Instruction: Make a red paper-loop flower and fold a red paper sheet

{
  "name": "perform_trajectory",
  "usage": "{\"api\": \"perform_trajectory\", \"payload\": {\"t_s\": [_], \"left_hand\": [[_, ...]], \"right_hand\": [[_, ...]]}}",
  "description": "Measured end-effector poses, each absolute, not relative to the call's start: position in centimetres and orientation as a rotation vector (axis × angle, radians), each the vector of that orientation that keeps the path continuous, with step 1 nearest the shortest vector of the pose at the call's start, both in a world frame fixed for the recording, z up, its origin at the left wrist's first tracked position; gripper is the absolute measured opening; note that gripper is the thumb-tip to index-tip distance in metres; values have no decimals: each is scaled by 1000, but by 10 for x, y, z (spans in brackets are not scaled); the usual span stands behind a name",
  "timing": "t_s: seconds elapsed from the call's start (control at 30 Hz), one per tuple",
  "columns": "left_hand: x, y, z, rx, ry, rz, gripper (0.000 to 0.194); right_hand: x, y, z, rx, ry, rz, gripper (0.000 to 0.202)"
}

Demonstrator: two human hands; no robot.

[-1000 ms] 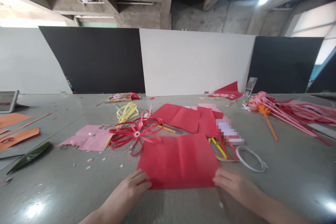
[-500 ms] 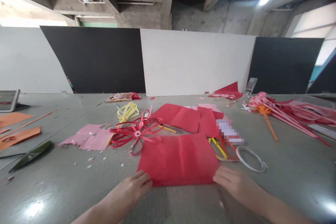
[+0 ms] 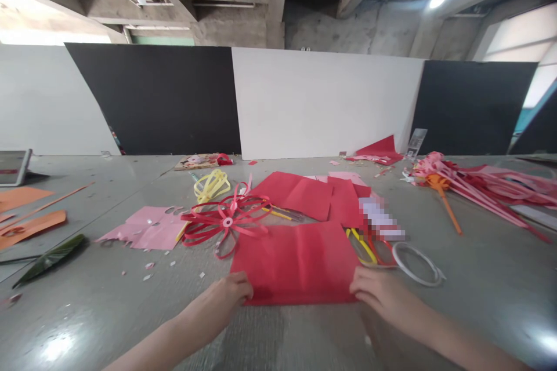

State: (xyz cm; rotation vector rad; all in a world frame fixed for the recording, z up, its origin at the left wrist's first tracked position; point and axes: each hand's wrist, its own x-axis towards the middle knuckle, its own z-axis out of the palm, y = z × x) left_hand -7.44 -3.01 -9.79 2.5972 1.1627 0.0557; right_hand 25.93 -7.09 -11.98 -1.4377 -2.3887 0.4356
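Observation:
A red sheet (image 3: 298, 258), paper or thin felt, lies in front of me with a faint crease down its middle. At its near left corner my left hand (image 3: 231, 293) grips the edge, fingers bent over the top. My right hand (image 3: 375, 287) grips the near right corner in the same way; both thumbs are mostly hidden. Along the near edge runs a narrow darker band, which looks folded over. Touching the sheet's far left corner is a red flower of looped strips (image 3: 227, 222) with a pale round centre. More red sheets (image 3: 300, 192) lie just beyond.
To the left lie a cut pink sheet (image 3: 152, 227), a yellow looped-strip piece (image 3: 213, 185), a dark green leaf shape (image 3: 54, 258) and orange pieces (image 3: 37, 227). On the right are a white ring-shaped coil (image 3: 418, 265) and a pile of pink strips (image 3: 470, 179). Black and white panels (image 3: 326, 107) stand behind.
Both hands have shifted slightly away from me at the near corners, and the sheet's near edge sits a little farther up. The other things stay in place.

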Motion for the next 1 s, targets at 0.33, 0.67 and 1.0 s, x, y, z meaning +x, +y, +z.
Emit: {"api": "perform_trajectory", "payload": {"t_s": [0.33,0.67,1.0], "left_hand": [[-64,-38,-95,2863,1068,-128,47],[-54,-53,-129,2933,1332,-98,41],[-52,-39,-132,3101,1019,81,29]], "right_hand": [[245,-75,-133,-1426,-2628,-5,29],[235,-68,-148,-1340,-2580,-205,19],[227,-62,-153,-1262,-2494,-32,16]]}}
